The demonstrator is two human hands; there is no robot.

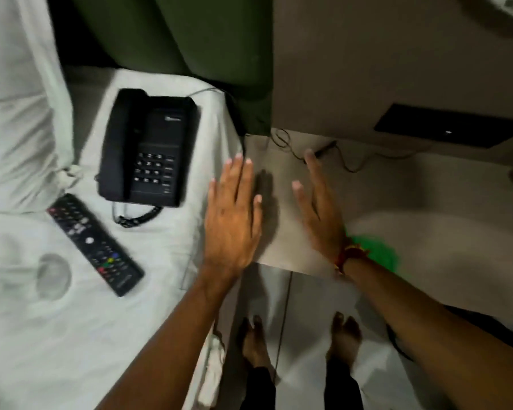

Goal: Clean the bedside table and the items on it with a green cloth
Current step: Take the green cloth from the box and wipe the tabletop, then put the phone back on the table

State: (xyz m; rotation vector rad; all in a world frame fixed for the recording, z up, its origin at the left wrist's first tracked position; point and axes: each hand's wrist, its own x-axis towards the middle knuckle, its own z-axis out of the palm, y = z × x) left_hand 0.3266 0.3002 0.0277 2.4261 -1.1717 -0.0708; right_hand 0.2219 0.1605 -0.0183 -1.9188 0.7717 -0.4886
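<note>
The beige bedside table stands between the bed and the wall. My left hand hovers flat with fingers spread over the table's left edge, holding nothing. My right hand is also spread and holds nothing, over the table's middle. The green cloth lies on the table near its front edge, partly hidden behind my right wrist. A black desk phone and a black remote lie on the white bed sheet to the left. Two clear glasses lie on the sheet at the far left.
Thin cables run along the back of the table. A black switch panel is set in the wall at right. A green headboard rises behind the bed. A white pillow lies at left. My bare feet stand on the tiled floor.
</note>
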